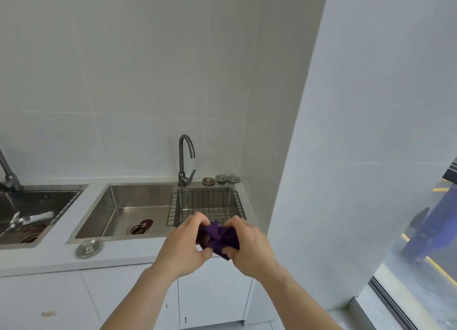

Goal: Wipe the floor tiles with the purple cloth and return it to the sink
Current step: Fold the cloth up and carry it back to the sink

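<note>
The purple cloth (pixel 218 237) is bunched into a small wad between both hands, just in front of the counter edge. My left hand (pixel 184 247) grips its left side and my right hand (pixel 249 244) grips its right side, fingers curled into the fabric. Behind them lies the steel sink (pixel 128 206), with a dark wire basket (pixel 206 206) hung in its right part and a drain with a dark strainer at its bottom. A dark curved tap (pixel 186 159) stands at the back rim. No floor tiles show near the hands.
A second sink (pixel 37 213) with another tap lies at the left. A round metal plug (pixel 88 248) rests on the white counter, and three small plugs (pixel 220 179) sit behind the basket. White cabinets run below. A white wall and a glass window are at the right.
</note>
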Available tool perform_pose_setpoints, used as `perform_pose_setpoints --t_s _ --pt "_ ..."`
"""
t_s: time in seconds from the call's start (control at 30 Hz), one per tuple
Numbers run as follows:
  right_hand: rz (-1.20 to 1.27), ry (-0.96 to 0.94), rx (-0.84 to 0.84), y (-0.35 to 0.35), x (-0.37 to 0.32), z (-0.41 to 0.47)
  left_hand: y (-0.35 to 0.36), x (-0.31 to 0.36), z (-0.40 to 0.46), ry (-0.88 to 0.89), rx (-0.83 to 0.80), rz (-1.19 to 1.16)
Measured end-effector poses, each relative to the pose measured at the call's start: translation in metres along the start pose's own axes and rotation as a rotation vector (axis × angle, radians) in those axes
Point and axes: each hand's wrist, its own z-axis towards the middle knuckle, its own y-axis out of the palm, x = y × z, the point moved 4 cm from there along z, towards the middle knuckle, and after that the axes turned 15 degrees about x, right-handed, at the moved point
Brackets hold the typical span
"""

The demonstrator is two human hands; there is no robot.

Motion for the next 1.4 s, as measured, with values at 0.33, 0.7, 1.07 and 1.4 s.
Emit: perform_pose_setpoints --t_s 0.33,0.7,1.07,1.4 --pt "-0.037 -0.023 0.020 0.065 -0.006 0.090 0.002 -0.069 0.087 -0.004 0.047 -0.005" --pt "-0.021 0.010 -0.064 0.185 0.067 0.216 0.088 -0.167 0.216 -0.082 0.022 0.072" --pt "-0.022 0.108 -0.299 0.327 0.182 0.348 0.212 -0.266 0.356 -0.218 -0.106 0.244" --pt "-0.086 0.154 -0.450 0.419 0.235 0.359 0.288 -0.340 0.375 -0.266 -0.239 0.391"
